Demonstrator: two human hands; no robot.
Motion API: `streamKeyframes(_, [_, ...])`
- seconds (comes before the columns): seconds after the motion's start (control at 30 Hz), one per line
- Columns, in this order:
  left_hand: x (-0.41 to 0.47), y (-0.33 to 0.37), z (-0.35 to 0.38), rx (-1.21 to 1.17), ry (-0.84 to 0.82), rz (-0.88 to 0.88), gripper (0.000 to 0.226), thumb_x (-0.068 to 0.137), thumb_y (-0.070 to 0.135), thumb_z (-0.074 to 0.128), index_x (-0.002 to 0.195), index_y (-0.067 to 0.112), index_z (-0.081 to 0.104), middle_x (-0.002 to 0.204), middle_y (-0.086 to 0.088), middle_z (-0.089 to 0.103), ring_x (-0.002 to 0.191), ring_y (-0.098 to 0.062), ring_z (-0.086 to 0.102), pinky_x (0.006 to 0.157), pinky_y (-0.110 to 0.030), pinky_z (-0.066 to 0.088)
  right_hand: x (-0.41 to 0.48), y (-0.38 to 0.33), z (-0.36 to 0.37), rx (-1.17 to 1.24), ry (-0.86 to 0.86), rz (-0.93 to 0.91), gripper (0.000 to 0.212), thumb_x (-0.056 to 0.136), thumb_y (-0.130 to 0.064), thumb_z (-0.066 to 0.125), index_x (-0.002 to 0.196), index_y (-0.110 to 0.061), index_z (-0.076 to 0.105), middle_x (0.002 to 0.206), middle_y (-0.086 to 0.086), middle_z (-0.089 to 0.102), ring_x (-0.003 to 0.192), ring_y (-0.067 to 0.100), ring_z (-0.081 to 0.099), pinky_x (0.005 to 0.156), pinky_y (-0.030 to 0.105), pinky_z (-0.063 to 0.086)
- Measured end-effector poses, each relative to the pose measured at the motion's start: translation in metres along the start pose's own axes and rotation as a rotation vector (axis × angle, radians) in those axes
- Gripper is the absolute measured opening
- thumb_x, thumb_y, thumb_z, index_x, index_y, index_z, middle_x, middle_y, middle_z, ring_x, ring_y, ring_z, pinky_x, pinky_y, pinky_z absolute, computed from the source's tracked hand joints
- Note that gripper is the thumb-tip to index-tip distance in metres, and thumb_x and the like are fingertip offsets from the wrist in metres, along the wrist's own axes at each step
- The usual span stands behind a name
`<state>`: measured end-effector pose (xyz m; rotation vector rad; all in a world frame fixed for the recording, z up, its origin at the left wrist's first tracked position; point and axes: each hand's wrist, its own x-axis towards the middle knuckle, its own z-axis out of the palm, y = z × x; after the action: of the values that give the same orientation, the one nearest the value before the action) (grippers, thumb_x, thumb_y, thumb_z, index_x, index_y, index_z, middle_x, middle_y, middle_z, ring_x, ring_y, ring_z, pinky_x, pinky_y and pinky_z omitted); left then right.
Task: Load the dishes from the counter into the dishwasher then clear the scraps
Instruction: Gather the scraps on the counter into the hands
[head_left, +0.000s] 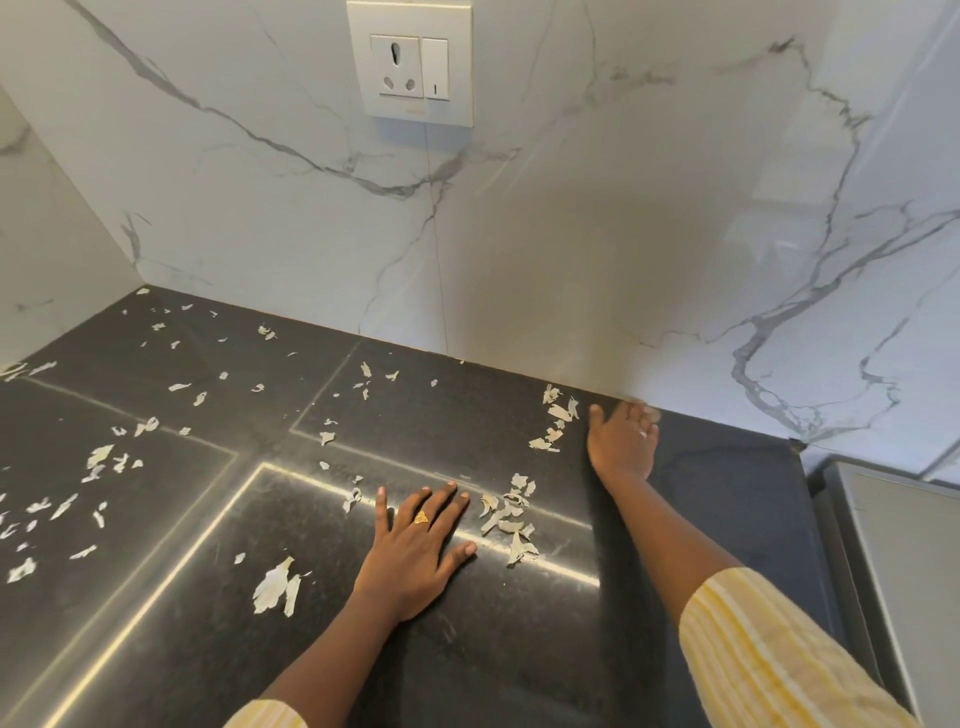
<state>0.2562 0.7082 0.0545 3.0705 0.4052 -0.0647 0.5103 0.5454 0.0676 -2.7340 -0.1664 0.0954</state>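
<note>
The left grip (415, 540) lies flat on the dark worktop (467, 660). Its fingers are straight and spread wide, a gold ring (421, 517) is on one of them, and it holds nothing. The right grip (623, 441) reaches farther back. Its fingers are stretched out and its thumb is apart, and it rests on the worktop where that meets the marble wall (519, 234). It holds nothing either. Its fingertips at the wall are blurred.

Pale scraps (274, 582) litter the worktop. One small heap (511, 517) lies just right of the left grip's fingertips, between the two grips. A second heap (556, 423) lies just left of the right grip's thumb, close to the wall. Most of the other pieces are scattered well to the left of the left grip, as far as the corner where a side wall (52, 249) closes the worktop in.

To the right of the right grip the worktop is bare as far as its edge (802, 493), and a grey surface (893, 571) lies beyond that edge. A socket plate (410, 62) sits high on the wall above both grips.
</note>
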Motion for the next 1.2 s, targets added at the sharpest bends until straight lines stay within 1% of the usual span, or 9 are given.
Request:
streamKeyframes(0.17, [-0.001, 0.002, -0.004, 0.007, -0.041, -0.02, 0.055, 0.095, 0.061, 0.016, 0.139, 0.034, 0.036, 0.137, 0.014, 0.05, 0.121, -0.015, 0.054, 0.108, -0.05, 0.0, -0.014, -0.033, 0.006, 0.484, 0.044, -0.261, 0.034, 0.098, -0.03, 0.042, 0.123, -0.011, 0.053, 0.118, 0.012, 0.061, 0.11, 0.03, 0.056, 0.091, 0.034, 0.043])
streamKeyframes(0.33, [-0.003, 0.002, -0.006, -0.026, -0.095, -0.018, 0.056, 0.096, 0.059, 0.014, 0.136, 0.031, 0.043, 0.136, 0.012, 0.051, 0.122, -0.015, 0.054, 0.109, -0.047, -0.002, 0.001, -0.044, 0.005, 0.389, -0.132, -0.213, 0.052, 0.093, -0.041, 0.048, 0.137, -0.016, 0.039, 0.135, 0.01, 0.049, 0.125, 0.03, 0.043, 0.101, 0.041, 0.038])
streamKeyframes(0.43, [-0.005, 0.003, -0.006, -0.037, -0.117, -0.021, 0.058, 0.097, 0.057, 0.013, 0.132, 0.029, 0.05, 0.133, 0.013, 0.054, 0.119, -0.014, 0.056, 0.111, -0.043, -0.004, 0.002, -0.051, 0.011, 0.185, -0.269, -0.38, 0.055, 0.094, -0.042, 0.044, 0.141, -0.015, 0.034, 0.147, 0.007, 0.035, 0.136, 0.028, 0.029, 0.111, 0.041, 0.023])
streamKeyframes(0.63, [-0.018, 0.005, -0.015, -0.119, 0.058, -0.144, 0.063, 0.096, 0.058, 0.009, 0.128, 0.021, 0.048, 0.124, 0.007, 0.06, 0.115, -0.016, 0.057, 0.109, -0.052, -0.008, -0.055, -0.052, 0.008, 0.146, -0.502, -0.724, 0.038, 0.102, -0.025, 0.029, 0.138, -0.02, 0.042, 0.147, -0.002, 0.037, 0.139, 0.014, 0.025, 0.117, 0.034, 0.009])
streamKeyframes(0.77, [-0.029, 0.004, -0.018, -0.164, 0.155, -0.164, 0.06, 0.097, 0.055, 0.007, 0.129, 0.02, 0.044, 0.125, 0.004, 0.059, 0.114, -0.02, 0.057, 0.108, -0.055, -0.003, -0.099, -0.034, 0.009, 0.572, -0.52, -0.616, 0.034, 0.1, -0.025, 0.036, 0.132, -0.028, 0.048, 0.13, 0.003, 0.057, 0.129, 0.013, 0.044, 0.112, 0.029, 0.025])
streamKeyframes(0.87, [-0.038, 0.002, -0.016, -0.154, 0.169, -0.138, 0.064, 0.096, 0.056, 0.007, 0.128, 0.019, 0.049, 0.125, 0.003, 0.059, 0.115, -0.021, 0.058, 0.104, -0.058, 0.002, -0.126, -0.02, 0.0, 0.96, -0.432, -0.367, 0.033, 0.099, -0.026, 0.038, 0.13, -0.034, 0.045, 0.138, -0.008, 0.047, 0.134, 0.008, 0.037, 0.113, 0.029, 0.024])
streamKeyframes(0.93, [-0.044, 0.0, -0.015, -0.149, 0.175, -0.119, 0.072, 0.094, 0.061, 0.005, 0.129, 0.017, 0.051, 0.129, 0.001, 0.057, 0.12, -0.024, 0.054, 0.105, -0.06, 0.0, -0.145, -0.01, -0.005, 1.001, -0.405, -0.253, 0.037, 0.098, -0.027, 0.04, 0.135, -0.03, 0.041, 0.139, -0.007, 0.046, 0.135, 0.011, 0.035, 0.113, 0.029, 0.023])
streamKeyframes(1.1, [-0.069, -0.009, -0.018, -0.16, 0.204, -0.015, 0.098, 0.077, 0.074, -0.015, 0.145, 0.019, 0.029, 0.151, 0.002, 0.03, 0.142, -0.022, 0.021, 0.101, -0.056, -0.021, -0.215, 0.016, -0.026, 0.588, -0.384, -0.327, 0.084, 0.081, -0.052, 0.052, 0.149, -0.027, 0.01, 0.156, -0.008, 0.005, 0.139, 0.006, 0.01, 0.114, 0.03, 0.012])
streamKeyframes(1.2, [-0.09, -0.025, -0.022, -0.167, 0.21, 0.059, 0.097, 0.08, 0.074, -0.009, 0.142, 0.015, 0.037, 0.147, -0.001, 0.037, 0.139, -0.025, 0.029, 0.103, -0.059, -0.014, -0.266, 0.031, -0.029, 0.384, -0.366, -0.373, 0.104, 0.073, -0.058, 0.055, 0.148, -0.025, -0.009, 0.147, -0.01, -0.036, 0.133, 0.001, -0.009, 0.111, 0.029, 0.013])
